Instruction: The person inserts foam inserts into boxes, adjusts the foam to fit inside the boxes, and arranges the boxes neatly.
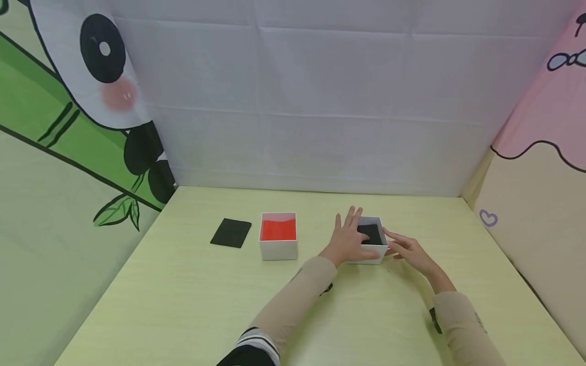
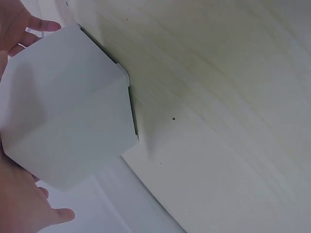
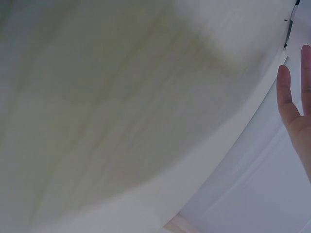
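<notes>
A white box holding a black piece stands right of the table's middle. My left hand is at its left side and partly over its top, fingers spread and straight, hiding part of the box. Beside the box's right wall is my right hand, its fingers loosely extended toward that wall; whether they touch it I cannot tell. In the left wrist view the white box fills the left side, with a hand at either side of it. The right wrist view catches only part of my right hand.
Left of the box stands another white box containing a red piece. A flat black square lies farther left on the pale yellow table. White cloth hangs behind, and cartoon-printed cloth borders both sides.
</notes>
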The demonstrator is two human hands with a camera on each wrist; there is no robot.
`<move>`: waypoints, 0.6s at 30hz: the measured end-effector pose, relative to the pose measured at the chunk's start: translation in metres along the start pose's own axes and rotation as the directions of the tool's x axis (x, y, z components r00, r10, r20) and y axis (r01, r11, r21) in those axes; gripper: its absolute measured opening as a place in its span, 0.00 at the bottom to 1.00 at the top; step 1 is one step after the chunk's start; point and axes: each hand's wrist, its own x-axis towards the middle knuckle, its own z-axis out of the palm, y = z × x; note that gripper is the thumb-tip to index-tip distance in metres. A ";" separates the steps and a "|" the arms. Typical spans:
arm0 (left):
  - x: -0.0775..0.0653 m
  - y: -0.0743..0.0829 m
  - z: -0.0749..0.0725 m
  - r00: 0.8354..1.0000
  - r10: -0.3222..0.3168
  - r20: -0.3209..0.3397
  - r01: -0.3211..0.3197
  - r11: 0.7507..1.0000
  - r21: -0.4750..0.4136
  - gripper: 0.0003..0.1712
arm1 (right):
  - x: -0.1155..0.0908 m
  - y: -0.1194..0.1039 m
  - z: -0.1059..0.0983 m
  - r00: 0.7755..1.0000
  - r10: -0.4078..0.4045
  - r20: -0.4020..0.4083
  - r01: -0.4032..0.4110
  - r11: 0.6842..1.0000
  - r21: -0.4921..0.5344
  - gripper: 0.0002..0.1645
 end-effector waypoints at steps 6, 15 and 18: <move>0.004 0.003 -0.003 0.998 -0.025 0.050 0.022 0.998 0.057 0.35 | 0.000 -0.002 0.001 1.000 0.003 0.000 -0.003 1.000 -0.002 0.26; 0.005 0.008 -0.008 0.988 -0.056 0.145 0.030 0.984 0.178 0.38 | -0.001 0.000 0.000 1.000 0.007 -0.009 -0.007 1.000 0.002 0.25; 0.005 0.008 -0.009 0.987 -0.054 0.149 0.026 0.983 0.184 0.38 | -0.001 0.001 0.000 1.000 0.002 -0.010 -0.002 1.000 0.003 0.25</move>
